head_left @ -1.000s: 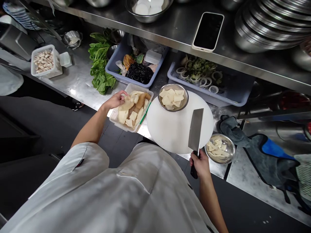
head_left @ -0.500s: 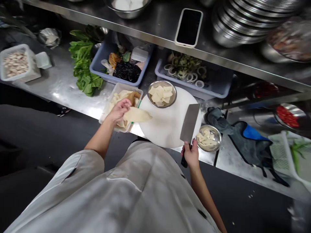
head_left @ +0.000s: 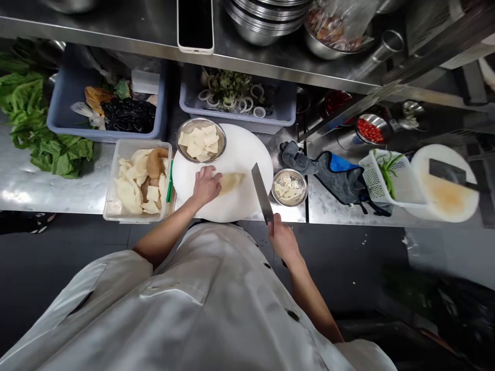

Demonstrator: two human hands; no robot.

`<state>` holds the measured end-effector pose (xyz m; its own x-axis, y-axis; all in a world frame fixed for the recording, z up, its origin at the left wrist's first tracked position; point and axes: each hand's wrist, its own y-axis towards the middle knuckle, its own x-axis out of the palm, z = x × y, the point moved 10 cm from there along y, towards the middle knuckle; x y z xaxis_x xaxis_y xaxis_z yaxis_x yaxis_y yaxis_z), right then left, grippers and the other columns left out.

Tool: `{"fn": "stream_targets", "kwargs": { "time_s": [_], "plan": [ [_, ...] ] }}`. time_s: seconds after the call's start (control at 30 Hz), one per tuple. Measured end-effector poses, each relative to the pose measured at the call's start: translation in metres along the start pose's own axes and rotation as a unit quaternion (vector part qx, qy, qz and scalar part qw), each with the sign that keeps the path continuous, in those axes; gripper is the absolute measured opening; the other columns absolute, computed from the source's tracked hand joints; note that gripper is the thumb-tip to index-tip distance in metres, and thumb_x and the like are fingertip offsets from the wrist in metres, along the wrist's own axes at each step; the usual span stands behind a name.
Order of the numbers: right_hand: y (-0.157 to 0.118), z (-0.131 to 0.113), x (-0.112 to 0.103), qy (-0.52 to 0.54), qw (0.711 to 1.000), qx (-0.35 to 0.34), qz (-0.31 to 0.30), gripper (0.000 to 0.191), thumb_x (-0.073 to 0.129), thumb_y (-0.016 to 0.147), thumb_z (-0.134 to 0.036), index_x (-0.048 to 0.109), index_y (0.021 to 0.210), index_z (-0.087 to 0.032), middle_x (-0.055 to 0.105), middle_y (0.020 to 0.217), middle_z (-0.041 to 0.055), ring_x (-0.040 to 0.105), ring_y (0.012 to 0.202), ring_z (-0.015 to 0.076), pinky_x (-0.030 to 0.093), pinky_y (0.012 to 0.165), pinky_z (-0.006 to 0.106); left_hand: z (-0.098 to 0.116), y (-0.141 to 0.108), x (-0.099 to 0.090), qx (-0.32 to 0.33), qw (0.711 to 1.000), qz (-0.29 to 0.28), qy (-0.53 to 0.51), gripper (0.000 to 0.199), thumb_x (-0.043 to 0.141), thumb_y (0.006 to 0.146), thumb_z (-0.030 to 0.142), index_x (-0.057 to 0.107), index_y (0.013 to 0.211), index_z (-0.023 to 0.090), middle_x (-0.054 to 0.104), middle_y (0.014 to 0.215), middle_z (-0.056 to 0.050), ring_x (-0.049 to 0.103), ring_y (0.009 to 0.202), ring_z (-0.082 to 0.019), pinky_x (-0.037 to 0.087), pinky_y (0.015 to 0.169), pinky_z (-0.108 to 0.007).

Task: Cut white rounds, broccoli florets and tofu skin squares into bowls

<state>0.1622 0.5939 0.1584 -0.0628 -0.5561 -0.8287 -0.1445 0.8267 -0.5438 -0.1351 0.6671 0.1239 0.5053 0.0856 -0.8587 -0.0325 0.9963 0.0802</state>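
Observation:
On a round white cutting board [head_left: 247, 149], my left hand [head_left: 208, 184] has its fingers curled over the near-left end of a pale, flat piece of food [head_left: 232, 182]. My right hand [head_left: 282, 237] grips the handle of a cleaver [head_left: 262, 193]. The blade is raised over the board's right side, apart from the piece. At the board's upper left sits a steel bowl [head_left: 221, 149] of pale cut squares. A smaller steel bowl [head_left: 275, 198] with pale slices stands just right of the board. Left of it, a clear plastic tub [head_left: 110, 198] holds larger pale pieces and a brown one.
Two blue bins [head_left: 58, 113] [head_left: 240, 114] with food stand behind the board. Above them runs a steel shelf [head_left: 127, 33] with a phone [head_left: 195, 26] and stacked bowls [head_left: 263, 26]. Leafy greens [head_left: 58, 149] lie left; a dark cloth [head_left: 340, 180] and white basket [head_left: 402, 180] lie right.
My left hand has carried the pale piece from over the tub onto the board. The cleaver has swung to tilt leftward. The whole view has shifted to the right.

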Motion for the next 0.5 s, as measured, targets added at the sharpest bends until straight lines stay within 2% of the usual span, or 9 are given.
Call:
{"fn": "stream_targets", "kwargs": {
  "time_s": [0.07, 0.17, 0.3, 0.5],
  "plan": [
    [-0.009, -0.003, -0.002, -0.017, 1.0, 0.002, -0.011, 0.026, 0.033, 0.11, -0.028, 0.047, 0.127, -0.014, 0.072, 0.088, 0.0119, 0.068, 0.076, 0.0231, 0.031, 0.065, 0.028, 0.026, 0.009, 0.013, 0.082, 0.995, -0.045, 0.047, 0.034, 0.056, 0.09, 0.019, 0.072, 0.119, 0.022, 0.059, 0.131, -0.017, 0.051, 0.122, -0.036, 0.044, 0.095, -0.051],
    [-0.015, -0.013, -0.006, -0.034, 0.999, -0.011, -0.027, 0.026, 0.032, 0.111, -0.028, 0.045, 0.128, -0.015, 0.072, 0.09, 0.0125, 0.071, 0.078, 0.024, 0.033, 0.065, 0.028, 0.048, 0.018, 0.042, 0.138, 0.982, -0.108, 0.07, 0.035, 0.051, 0.094, 0.018, 0.071, 0.123, 0.021, 0.064, 0.12, -0.017, 0.053, 0.115, -0.033, 0.045, 0.092, -0.049],
    [-0.014, -0.029, -0.007, -0.057, 0.996, -0.043, -0.054, 0.025, 0.031, 0.11, -0.025, 0.044, 0.13, -0.016, 0.074, 0.1, 0.0146, 0.073, 0.086, 0.0261, 0.039, 0.068, 0.028, 0.049, 0.022, 0.059, 0.13, 0.982, -0.099, 0.09, 0.035, 0.047, 0.099, 0.023, 0.07, 0.125, 0.017, 0.064, 0.119, -0.019, 0.052, 0.116, -0.034, 0.044, 0.093, -0.047],
    [-0.005, -0.034, -0.008, -0.08, 0.991, -0.053, -0.095, 0.025, 0.029, 0.11, -0.023, 0.043, 0.128, -0.014, 0.073, 0.098, 0.0161, 0.075, 0.091, 0.0292, 0.045, 0.072, 0.031, 0.047, 0.017, 0.061, 0.145, 0.982, -0.088, 0.087, 0.035, 0.047, 0.101, 0.024, 0.07, 0.127, 0.017, 0.065, 0.123, -0.018, 0.053, 0.117, -0.033, 0.043, 0.097, -0.047]
  ]
}}
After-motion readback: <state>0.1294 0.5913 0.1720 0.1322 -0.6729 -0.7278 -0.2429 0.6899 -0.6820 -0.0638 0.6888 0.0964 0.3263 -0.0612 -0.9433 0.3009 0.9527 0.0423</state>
